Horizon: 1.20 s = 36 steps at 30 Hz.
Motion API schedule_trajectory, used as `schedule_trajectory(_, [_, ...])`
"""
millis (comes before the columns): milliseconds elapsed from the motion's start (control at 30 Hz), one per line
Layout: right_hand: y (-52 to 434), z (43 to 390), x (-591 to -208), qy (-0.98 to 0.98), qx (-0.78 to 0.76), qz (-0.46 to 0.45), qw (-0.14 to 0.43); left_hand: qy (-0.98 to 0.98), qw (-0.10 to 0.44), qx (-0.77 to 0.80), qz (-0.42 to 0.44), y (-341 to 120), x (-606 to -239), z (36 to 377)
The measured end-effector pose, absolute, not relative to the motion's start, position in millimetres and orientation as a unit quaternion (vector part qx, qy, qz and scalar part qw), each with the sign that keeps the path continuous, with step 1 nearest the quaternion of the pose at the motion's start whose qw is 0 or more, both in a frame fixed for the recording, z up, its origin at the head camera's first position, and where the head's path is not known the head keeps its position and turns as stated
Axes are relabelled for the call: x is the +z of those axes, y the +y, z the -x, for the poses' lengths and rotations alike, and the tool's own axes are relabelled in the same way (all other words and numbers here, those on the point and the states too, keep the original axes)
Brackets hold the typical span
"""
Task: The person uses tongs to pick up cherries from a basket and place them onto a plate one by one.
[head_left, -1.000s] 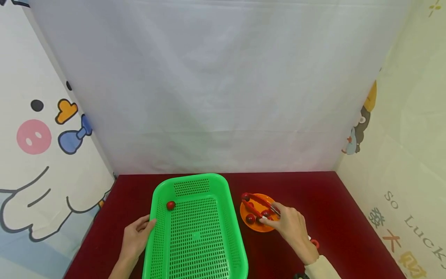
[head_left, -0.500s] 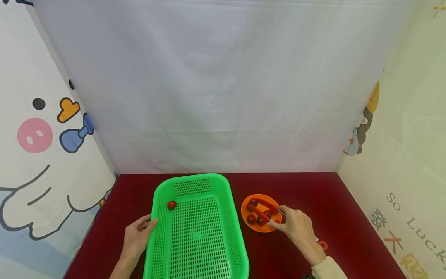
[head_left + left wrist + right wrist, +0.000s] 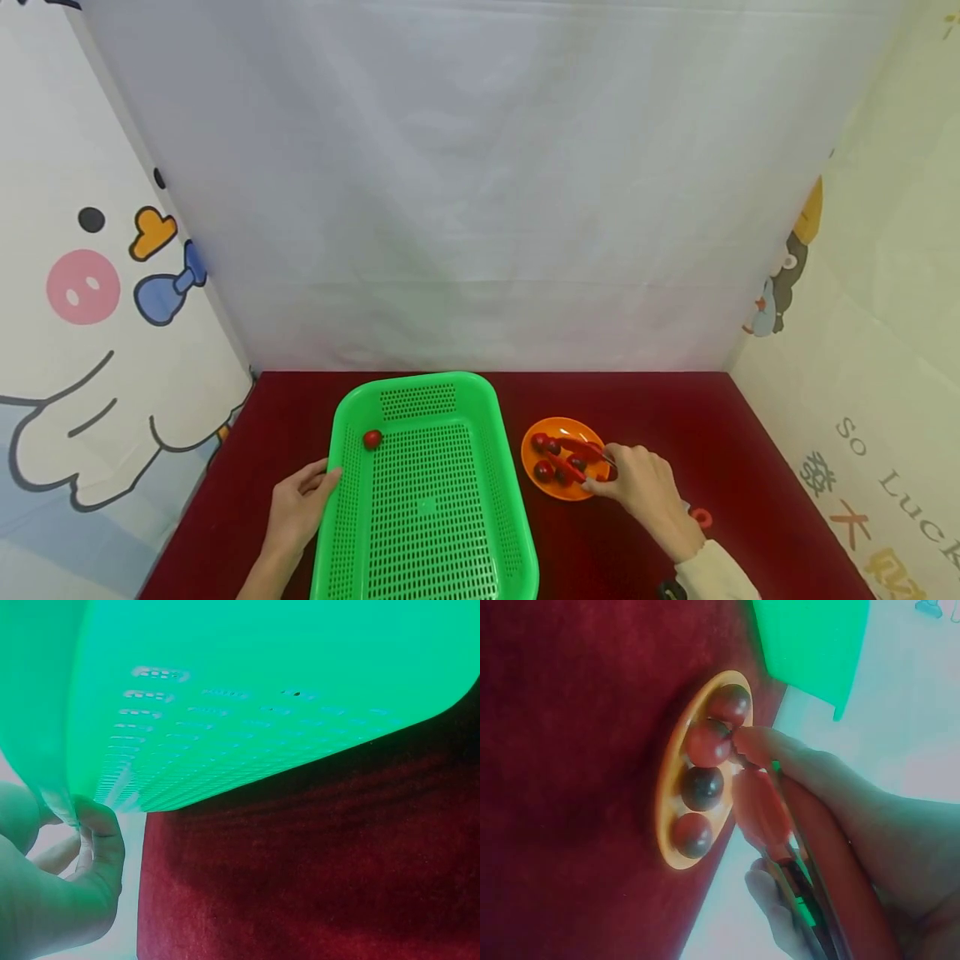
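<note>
My left hand [image 3: 296, 508] holds the left rim of a large green plastic basket [image 3: 431, 542], fingers and thumb curled about it in the left wrist view. One cherry tomato [image 3: 372, 439] lies inside, near the far left corner. At right, my right hand [image 3: 645, 483] grips red tongs [image 3: 577, 447] with their jaws spread over an orange plate [image 3: 558, 493]. Several dark red cherry tomatoes [image 3: 709, 742] rest on that plate. The tongs' tips reach down among them; whether they touch one I cannot tell.
A dark red cloth [image 3: 637, 408] covers the table. White curtain [image 3: 480, 208] stands behind, with printed cloth walls at left and right. The tongs' red handle end [image 3: 701, 517] sticks out past my right wrist.
The tongs' tips have moved from the plate's far left edge rightward and nearer me, into the tomatoes. My right hand has shifted slightly right. The left hand keeps its hold on the basket.
</note>
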State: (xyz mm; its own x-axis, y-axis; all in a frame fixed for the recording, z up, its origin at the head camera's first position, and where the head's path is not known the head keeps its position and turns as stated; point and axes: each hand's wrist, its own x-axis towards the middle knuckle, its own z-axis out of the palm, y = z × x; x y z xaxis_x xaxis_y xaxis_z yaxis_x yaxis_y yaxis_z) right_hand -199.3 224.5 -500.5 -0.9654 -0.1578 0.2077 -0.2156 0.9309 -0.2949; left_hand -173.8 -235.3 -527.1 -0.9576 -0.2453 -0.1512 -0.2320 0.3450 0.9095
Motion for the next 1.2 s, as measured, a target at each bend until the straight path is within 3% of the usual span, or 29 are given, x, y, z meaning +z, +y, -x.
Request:
schedule_trajectory(600, [219, 208, -482, -0.982, 0.151, -0.102, 0.041, -0.818, 0.007, -0.557, -0.140, -236, -528, 174])
schedule_trajectory(1200, [211, 212, -468, -0.977, 0.165, -0.112, 0.071, -0.818, 0.001, -0.556, -0.148, -236, -527, 175])
